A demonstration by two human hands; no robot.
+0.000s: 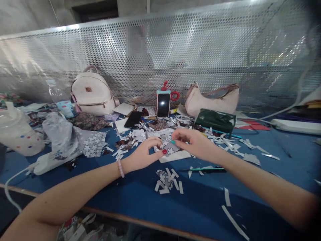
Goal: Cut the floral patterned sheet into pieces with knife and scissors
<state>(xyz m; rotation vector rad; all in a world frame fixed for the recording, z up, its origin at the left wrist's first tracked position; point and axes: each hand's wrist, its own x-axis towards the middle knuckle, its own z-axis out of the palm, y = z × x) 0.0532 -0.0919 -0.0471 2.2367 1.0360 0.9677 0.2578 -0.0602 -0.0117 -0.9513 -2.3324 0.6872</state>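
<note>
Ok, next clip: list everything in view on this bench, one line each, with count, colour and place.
backpack: 1, pale pink, back left by the mesh
shoulder bag: 1, pale pink, back right
standing phone: 1, teal and red case, back centre
flat phone: 1, black, left of the standing phone
green pouch: 1, dark green, before the shoulder bag
bottle: 1, clear, left of the backpack
paper scraps: many, white, near centre
flower-print piece: 1, grey and white, between both hands
table: 1, blue
left hand: holding the piece, red nail
right hand: holding the piece, teal nail
</note>
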